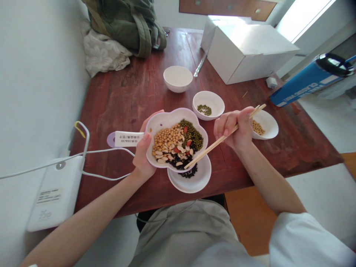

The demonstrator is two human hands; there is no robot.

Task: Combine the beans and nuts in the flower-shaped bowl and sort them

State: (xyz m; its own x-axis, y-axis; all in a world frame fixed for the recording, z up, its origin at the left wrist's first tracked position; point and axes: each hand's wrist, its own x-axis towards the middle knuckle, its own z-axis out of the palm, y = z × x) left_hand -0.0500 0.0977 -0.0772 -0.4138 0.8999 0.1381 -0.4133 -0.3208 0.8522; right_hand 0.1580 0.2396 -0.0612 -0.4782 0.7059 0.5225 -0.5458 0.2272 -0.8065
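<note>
My left hand (144,155) is closed on a flower-shaped white bowl (172,115) with a purple rim and a labelled handle. Sorted in its lobes are soybeans (167,137), mung beans (196,136), black beans (175,161) and pale peanuts (161,155), with a few red peanuts mixed in. Pinched in my right hand (236,128) is a pair of chopsticks (211,146), their tips over the bowl's near edge by the black beans. Partly under that edge sits a white dish (194,185) holding more black beans.
Beyond my hands stand a white bowl (210,98) with mung beans and a plain white bowl (178,83). Another bowl (269,126) with soybeans is at right. A white box (239,55), blue bottle (306,81), green backpack (125,26) and white cable (111,150) are around the table.
</note>
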